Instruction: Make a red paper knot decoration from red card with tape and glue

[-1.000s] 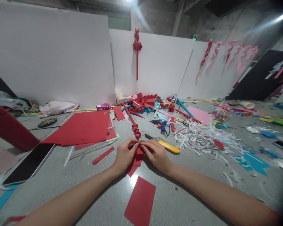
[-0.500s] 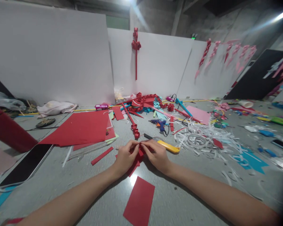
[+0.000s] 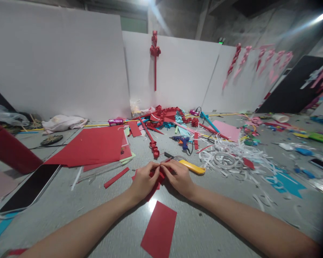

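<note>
My left hand and my right hand meet at the fingertips, both pinching a small piece of red paper. The fingers cover much of this piece, so its full shape is hidden. More red paper lies on the surface beneath the hands. Closer to me is a loose red paper rectangle. A yellow utility knife rests just beyond my right hand, and a narrow red strip lies left of my left hand. Past my fingertips is a curled red paper chain.
A blue glue gun lies beyond the knife, with white paper shreds to its right. Large red sheets and a phone are on the left. White panels stand behind, one with a hanging red paper ornament.
My fingertips have shifted very slightly over the red paper, still pinched together. Everything else stays where it was.
</note>
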`<state>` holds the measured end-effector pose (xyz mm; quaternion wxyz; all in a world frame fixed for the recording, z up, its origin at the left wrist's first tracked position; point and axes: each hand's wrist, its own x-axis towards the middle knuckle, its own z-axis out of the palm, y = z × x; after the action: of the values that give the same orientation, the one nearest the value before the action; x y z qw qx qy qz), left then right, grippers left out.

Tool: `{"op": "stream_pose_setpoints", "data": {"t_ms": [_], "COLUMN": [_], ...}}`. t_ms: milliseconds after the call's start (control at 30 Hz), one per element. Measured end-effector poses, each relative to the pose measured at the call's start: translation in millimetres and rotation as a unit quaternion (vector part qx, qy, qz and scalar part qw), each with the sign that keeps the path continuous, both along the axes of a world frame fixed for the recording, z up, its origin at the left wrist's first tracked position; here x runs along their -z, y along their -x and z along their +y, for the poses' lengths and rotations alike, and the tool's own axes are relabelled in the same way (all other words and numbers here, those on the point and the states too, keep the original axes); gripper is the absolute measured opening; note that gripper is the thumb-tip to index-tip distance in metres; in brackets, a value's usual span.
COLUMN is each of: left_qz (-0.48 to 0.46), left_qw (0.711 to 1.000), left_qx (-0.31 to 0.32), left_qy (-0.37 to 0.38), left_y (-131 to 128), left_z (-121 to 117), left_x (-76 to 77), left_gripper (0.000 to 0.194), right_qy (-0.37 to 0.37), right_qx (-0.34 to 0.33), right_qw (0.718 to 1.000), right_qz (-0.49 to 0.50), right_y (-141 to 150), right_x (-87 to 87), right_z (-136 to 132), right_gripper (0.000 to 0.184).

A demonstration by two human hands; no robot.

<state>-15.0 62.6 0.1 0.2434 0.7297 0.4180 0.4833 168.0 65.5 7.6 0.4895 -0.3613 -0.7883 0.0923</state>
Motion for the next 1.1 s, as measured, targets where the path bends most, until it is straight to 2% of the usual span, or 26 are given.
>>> {"op": "stream_pose_setpoints", "data": {"t_ms": [467, 1100], "left_qz": [0.008, 0.022], "left_qw": [1.000, 1.000], "left_qx": [0.008, 0.000], "left_qy": [0.006, 0.008], "left_y": [0.8, 0.9], "left_z": [1.9, 2.7], "left_x": [3.2, 2.3], "left_gripper": [0.016, 0.013], "right_qy": [-0.035, -0.038], "right_qx": [-0.010, -0.016], "right_qw": [0.997, 0.997], "right_qz": [-0.061, -0.065], "right_y": [-3.5, -3.4], "right_x": [0.9, 2.5], "right_z": [1.2, 2.7], "right_gripper": [0.016, 0.018]}}
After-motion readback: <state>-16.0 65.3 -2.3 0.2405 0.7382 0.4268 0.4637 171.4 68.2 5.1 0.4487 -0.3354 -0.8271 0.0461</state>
